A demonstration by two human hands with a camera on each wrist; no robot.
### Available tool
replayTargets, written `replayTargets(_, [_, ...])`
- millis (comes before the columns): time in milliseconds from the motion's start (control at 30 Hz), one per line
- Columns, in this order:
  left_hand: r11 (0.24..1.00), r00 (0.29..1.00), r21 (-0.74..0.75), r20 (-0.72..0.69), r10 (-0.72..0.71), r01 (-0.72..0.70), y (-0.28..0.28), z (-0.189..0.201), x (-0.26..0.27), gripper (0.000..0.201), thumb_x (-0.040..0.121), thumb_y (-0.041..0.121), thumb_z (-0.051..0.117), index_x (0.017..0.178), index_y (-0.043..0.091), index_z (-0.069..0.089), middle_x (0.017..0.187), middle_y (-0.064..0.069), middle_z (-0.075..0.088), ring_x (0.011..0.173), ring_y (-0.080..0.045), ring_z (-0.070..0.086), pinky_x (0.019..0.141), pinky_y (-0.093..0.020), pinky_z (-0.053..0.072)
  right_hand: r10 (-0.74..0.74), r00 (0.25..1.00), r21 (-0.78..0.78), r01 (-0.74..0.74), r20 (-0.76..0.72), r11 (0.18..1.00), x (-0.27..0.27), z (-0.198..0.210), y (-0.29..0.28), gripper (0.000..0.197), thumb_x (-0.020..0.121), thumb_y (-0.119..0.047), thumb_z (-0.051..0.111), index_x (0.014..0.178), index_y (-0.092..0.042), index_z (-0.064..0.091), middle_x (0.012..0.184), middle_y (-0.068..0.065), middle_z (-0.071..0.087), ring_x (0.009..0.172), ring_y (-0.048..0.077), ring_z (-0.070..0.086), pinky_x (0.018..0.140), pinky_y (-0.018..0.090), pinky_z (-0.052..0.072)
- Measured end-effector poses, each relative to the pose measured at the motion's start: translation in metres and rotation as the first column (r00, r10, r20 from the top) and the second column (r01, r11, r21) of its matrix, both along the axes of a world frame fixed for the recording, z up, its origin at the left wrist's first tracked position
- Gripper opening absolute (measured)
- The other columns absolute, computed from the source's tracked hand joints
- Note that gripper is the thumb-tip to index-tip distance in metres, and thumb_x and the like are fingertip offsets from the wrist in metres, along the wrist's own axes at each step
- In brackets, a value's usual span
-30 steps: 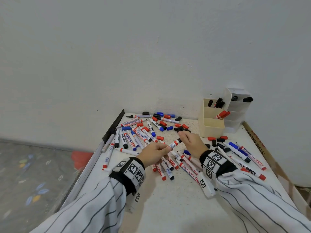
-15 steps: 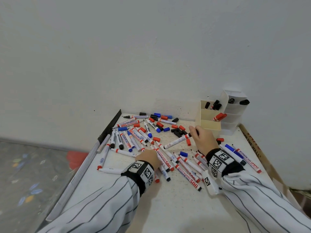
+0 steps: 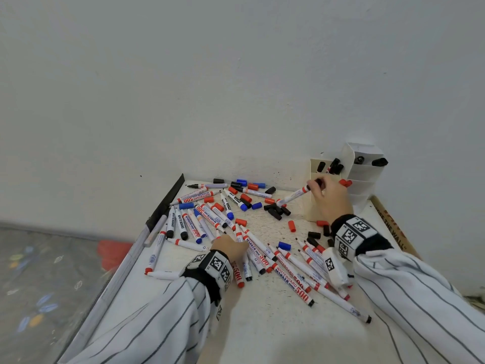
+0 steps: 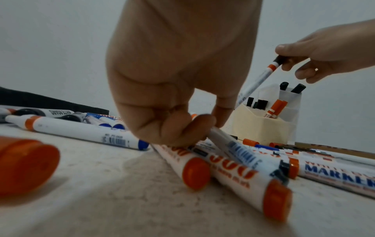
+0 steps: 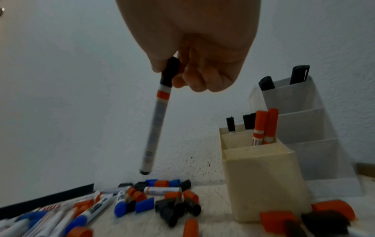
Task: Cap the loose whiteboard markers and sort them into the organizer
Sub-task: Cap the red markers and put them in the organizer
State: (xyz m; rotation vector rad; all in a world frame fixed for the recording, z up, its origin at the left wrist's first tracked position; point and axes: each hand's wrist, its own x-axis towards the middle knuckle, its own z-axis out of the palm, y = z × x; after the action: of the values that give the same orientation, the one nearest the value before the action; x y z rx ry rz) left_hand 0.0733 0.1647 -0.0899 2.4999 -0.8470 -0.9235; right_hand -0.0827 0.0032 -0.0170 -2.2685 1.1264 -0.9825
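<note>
My right hand [image 3: 331,195] pinches the black cap end of a white marker [image 3: 292,197] with a red band, held in the air beside the cream organizer [image 3: 309,214]; the same marker [image 5: 157,118] hangs tip-down from the right hand [image 5: 194,61] in the right wrist view. Black-capped and red-capped markers stand in the organizer [image 5: 259,179]. My left hand [image 3: 231,248] is down on the pile of loose markers [image 3: 210,219]. In the left wrist view its thumb and finger [image 4: 201,126] pinch one thin white marker [image 4: 233,147] lying on the pile.
Loose red, blue and black caps [image 3: 275,210] lie scattered before the organizer. A white tiered holder [image 3: 364,177] stands against the wall behind it. A black strip [image 3: 164,206] runs along the table's left edge; cardboard [image 3: 391,224] sits at the right edge.
My right hand carried the black-capped marker up and right, from the pile toward the organizer. My left hand let go of it and dropped onto the pile, pinching another marker.
</note>
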Motion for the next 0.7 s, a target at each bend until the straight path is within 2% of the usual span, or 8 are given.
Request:
replayTargets(67, [1.000,1.000,-0.018,-0.027,-0.005,0.004,-0.002,0.002,0.003,0.038,0.093,0.042,0.045,0.103,0.007,0.055,0.078,-0.001,0.052,0.063,-0.009,0.046,0.061,-0.016,0.039,-0.038,0.999,-0.036,0.039,0.039,0.999,0.000,0.010,-0.014,0.021,0.095,-0.023,0.048,0.102,-0.006,0.058,0.085,0.003,0.058,0.071,0.015,0.049,0.067,0.027,0.038])
replayTargets(100, [1.000,0.999,-0.029,-0.035,0.005,-0.006,-0.003,0.003,0.005,0.034,0.094,0.041,0.044,0.096,0.009,0.054,0.072,0.001,0.046,0.063,-0.009,0.046,0.061,-0.015,0.039,-0.064,0.996,-0.050,0.067,0.056,0.996,0.000,0.014,-0.021,0.021,0.095,-0.021,0.048,0.104,-0.005,0.058,0.091,0.008,0.061,0.076,0.017,0.051,0.069,0.028,0.039])
replayTargets(200, [0.989,0.994,-0.125,-0.086,0.064,-0.074,-0.006,0.006,0.012,0.037,0.093,0.044,0.045,0.074,0.012,0.050,0.067,0.001,0.046,0.056,-0.009,0.043,0.054,-0.016,0.037,-0.147,0.986,-0.067,0.152,0.080,0.986,-0.004,0.023,-0.041,0.023,0.096,-0.017,0.045,0.110,-0.005,0.057,0.106,0.013,0.059,0.090,0.025,0.055,0.075,0.029,0.039])
replayTargets(300, [0.968,0.981,-0.214,-0.172,0.093,-0.130,-0.011,0.006,0.022,0.037,0.091,0.044,0.049,0.078,0.010,0.058,0.079,-0.004,0.063,0.059,-0.013,0.053,0.064,-0.023,0.048,-0.217,0.975,-0.076,0.219,0.041,0.973,-0.007,0.027,-0.055,0.026,0.097,-0.017,0.042,0.118,-0.007,0.055,0.117,0.013,0.054,0.100,0.029,0.055,0.079,0.030,0.040])
replayTargets(333, [0.963,0.977,-0.231,-0.188,0.098,-0.141,-0.013,0.007,0.025,0.035,0.090,0.043,0.051,0.081,0.009,0.059,0.080,-0.005,0.064,0.060,-0.014,0.055,0.064,-0.024,0.049,-0.240,0.971,-0.090,0.241,0.025,0.966,-0.007,0.029,-0.060,0.027,0.097,-0.018,0.041,0.119,-0.009,0.054,0.120,0.013,0.053,0.103,0.028,0.054,0.080,0.031,0.040])
replayTargets(467, [0.943,0.974,-0.289,-0.200,0.107,-0.163,-0.017,0.010,0.032,0.030,0.090,0.041,0.053,0.079,0.013,0.054,0.071,-0.002,0.059,0.054,-0.010,0.056,0.050,-0.018,0.040,-0.373,0.927,-0.152,0.362,-0.050,0.920,-0.006,0.033,-0.078,0.028,0.099,-0.020,0.037,0.122,-0.014,0.052,0.125,0.013,0.049,0.103,0.033,0.052,0.073,0.038,0.041])
replayTargets(600, [0.926,0.973,-0.329,-0.198,0.122,-0.183,-0.021,0.012,0.037,0.026,0.090,0.039,0.053,0.080,0.016,0.050,0.069,0.000,0.052,0.056,-0.009,0.050,0.052,-0.019,0.040,-0.351,0.934,-0.159,0.337,-0.069,0.928,0.004,0.035,-0.092,0.029,0.097,-0.015,0.040,0.123,-0.010,0.050,0.123,0.017,0.051,0.102,0.037,0.054,0.076,0.039,0.042])
replayTargets(700, [0.913,0.970,-0.358,-0.206,0.127,-0.196,-0.024,0.013,0.043,0.023,0.090,0.036,0.054,0.087,0.014,0.051,0.072,0.000,0.051,0.060,-0.010,0.049,0.057,-0.020,0.042,-0.345,0.933,-0.173,0.325,-0.103,0.930,0.013,0.034,-0.102,0.021,0.095,-0.013,0.043,0.115,-0.009,0.048,0.112,0.019,0.057,0.098,0.038,0.055,0.074,0.040,0.043])
